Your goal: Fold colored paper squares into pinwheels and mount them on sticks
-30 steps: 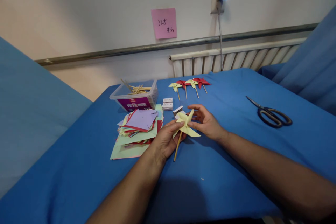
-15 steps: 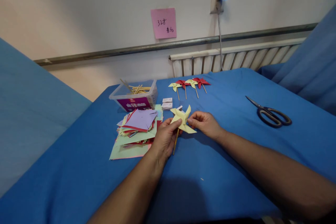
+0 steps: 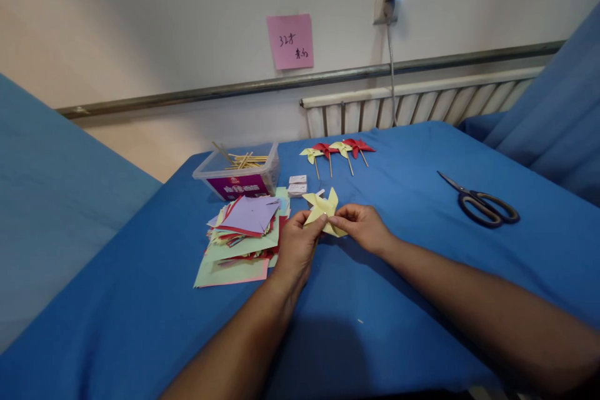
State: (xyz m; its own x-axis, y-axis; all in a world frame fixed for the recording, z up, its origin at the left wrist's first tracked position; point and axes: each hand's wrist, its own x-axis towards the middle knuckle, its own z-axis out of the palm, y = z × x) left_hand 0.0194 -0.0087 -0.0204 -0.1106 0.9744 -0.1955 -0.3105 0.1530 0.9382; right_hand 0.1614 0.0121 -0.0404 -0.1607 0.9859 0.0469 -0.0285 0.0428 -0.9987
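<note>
Four pinwheels behind, paper stack left, scissors rt

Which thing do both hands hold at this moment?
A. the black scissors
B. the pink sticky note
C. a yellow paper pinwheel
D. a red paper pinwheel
C: the left hand and the right hand both pinch the yellow paper pinwheel above the blue tablecloth, while the scissors lie apart on the right.

Your pale yellow paper pinwheel sits pinched between both hands, blades folded and facing up, just above the blue worktop.
</note>
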